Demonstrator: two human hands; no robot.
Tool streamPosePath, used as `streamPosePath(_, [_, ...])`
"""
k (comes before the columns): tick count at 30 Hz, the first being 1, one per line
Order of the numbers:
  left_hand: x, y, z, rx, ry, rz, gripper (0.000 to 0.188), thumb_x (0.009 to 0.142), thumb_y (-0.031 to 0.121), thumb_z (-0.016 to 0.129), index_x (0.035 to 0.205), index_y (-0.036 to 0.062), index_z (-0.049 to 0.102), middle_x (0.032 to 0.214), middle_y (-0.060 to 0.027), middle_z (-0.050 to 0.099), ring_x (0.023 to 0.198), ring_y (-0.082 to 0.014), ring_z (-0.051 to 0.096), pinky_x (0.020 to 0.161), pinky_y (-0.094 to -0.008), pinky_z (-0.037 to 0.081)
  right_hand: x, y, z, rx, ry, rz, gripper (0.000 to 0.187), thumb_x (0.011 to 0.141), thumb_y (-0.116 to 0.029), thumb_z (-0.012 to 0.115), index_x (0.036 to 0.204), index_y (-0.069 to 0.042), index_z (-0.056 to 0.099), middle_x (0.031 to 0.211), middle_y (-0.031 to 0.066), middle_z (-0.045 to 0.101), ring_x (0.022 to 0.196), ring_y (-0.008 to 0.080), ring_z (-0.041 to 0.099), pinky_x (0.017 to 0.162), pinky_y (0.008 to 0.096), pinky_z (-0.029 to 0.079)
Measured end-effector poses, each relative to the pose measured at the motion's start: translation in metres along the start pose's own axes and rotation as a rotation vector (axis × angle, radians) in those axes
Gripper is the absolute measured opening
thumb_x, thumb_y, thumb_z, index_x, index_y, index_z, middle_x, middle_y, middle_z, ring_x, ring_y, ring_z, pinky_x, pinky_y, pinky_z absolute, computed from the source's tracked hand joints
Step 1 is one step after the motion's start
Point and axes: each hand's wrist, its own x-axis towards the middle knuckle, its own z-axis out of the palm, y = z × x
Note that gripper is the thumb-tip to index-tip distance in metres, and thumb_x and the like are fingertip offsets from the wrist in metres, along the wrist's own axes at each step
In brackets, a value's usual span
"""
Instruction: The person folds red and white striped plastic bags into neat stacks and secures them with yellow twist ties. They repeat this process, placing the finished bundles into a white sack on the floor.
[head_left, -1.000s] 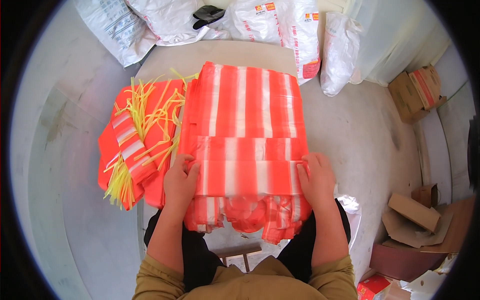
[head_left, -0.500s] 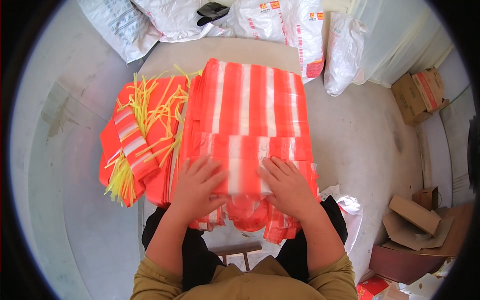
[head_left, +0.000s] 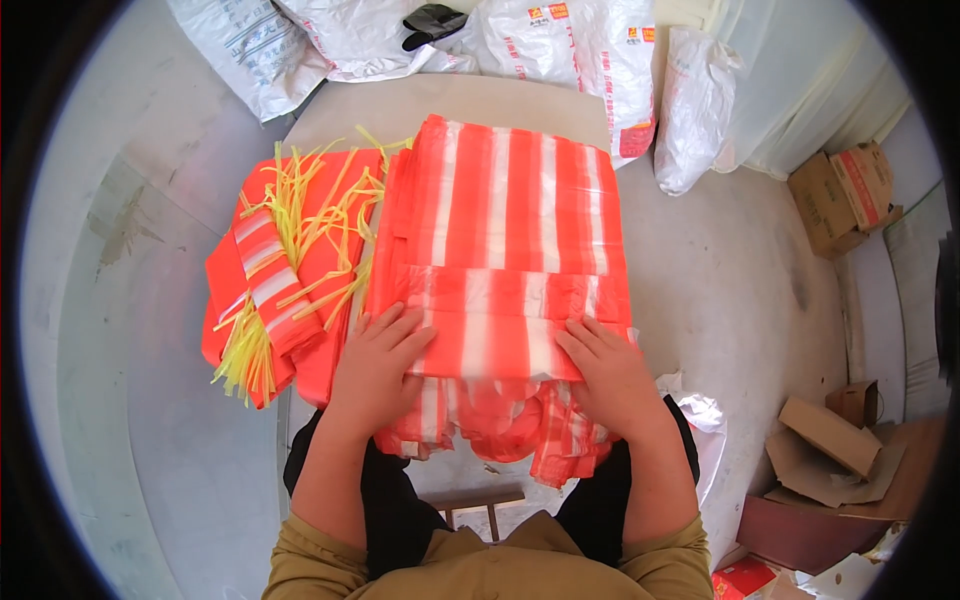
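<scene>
A thick stack of red-and-white striped plastic bags [head_left: 520,200] lies in front of me, with a folded section across its near part. My left hand [head_left: 380,365] rests on the near left edge of this section, fingers stretched out. On the near right edge my right hand [head_left: 607,375] lies with its fingers spread flat. Between them the striped plastic is smooth. Crumpled bag ends [head_left: 490,420] hang below the near edge, over my lap. To the left, a rolled striped strip [head_left: 272,285] and yellow ribbons [head_left: 290,195] lie on a red stack [head_left: 325,190].
White woven sacks [head_left: 520,40] stand along the far side, with a black item [head_left: 433,25] on them. A white sack [head_left: 695,110] stands far right. Cardboard boxes [head_left: 840,200] sit at the right, and opened cartons [head_left: 830,450] at the lower right.
My hands have moved apart: the left slid slightly left, the right moved right toward the stack's edge. The whole view has shifted a little.
</scene>
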Motion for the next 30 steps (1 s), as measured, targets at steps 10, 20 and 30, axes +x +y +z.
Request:
streamPosePath(10, [-0.008,-0.018,-0.015,-0.383,0.098,-0.144,0.023,0.087,-0.004,0.070,0.108,0.0033,0.074,0.114,-0.0094,0.077,0.118,-0.0305,0.070,0.106,-0.0437,0.050,-0.013,0.026,-0.019,0.222,0.006,0.208,0.042,0.081,0.003,0.071,0.123,-0.002,0.070,0.120,0.0141,0.074,0.114,0.0342,0.069,0.097,0.0403,0.055])
streamPosePath(20, [0.009,-0.023,0.013,-0.698,0.444,-0.521,0.038,0.094,0.007,0.074,0.130,0.0020,0.063,0.107,-0.0134,0.068,0.097,-0.0191,0.064,0.089,-0.0323,0.053,0.024,0.027,0.003,0.522,0.406,0.444,0.045,0.094,-0.019,0.072,0.137,-0.011,0.063,0.134,0.0161,0.067,0.117,0.0361,0.066,0.100,0.0442,0.053])
streamPosePath(30, [0.016,0.038,0.016,0.092,0.009,0.158,0.070,0.080,0.008,0.075,0.147,0.0070,0.055,0.157,-0.0126,0.053,0.148,-0.0367,0.047,0.119,-0.0554,0.038,0.038,-0.025,0.030,-0.010,0.115,-0.274,0.059,0.086,-0.009,0.073,0.143,-0.012,0.059,0.153,0.0112,0.055,0.144,0.0361,0.048,0.117,0.0575,0.037])
